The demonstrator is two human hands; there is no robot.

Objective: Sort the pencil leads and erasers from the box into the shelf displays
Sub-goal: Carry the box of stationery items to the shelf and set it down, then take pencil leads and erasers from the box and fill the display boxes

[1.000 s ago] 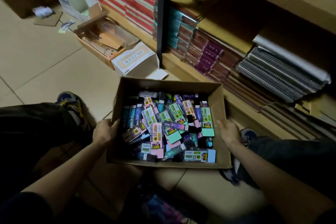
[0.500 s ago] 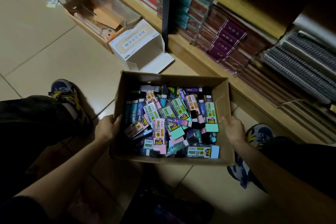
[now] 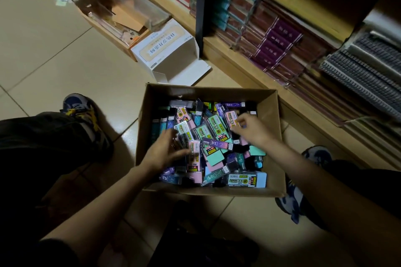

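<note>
Head view, left hand [image 3: 165, 151] and right hand [image 3: 249, 129] among packs [image 3: 217, 129] in box [image 3: 269, 115], grips unclear.

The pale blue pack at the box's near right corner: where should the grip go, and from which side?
Pinch the pale blue pack across its two long edges near the middle, coming from above. It lies flat on top of the pile, long axis left to right, and the box wall beside it blocks a low approach.
</note>
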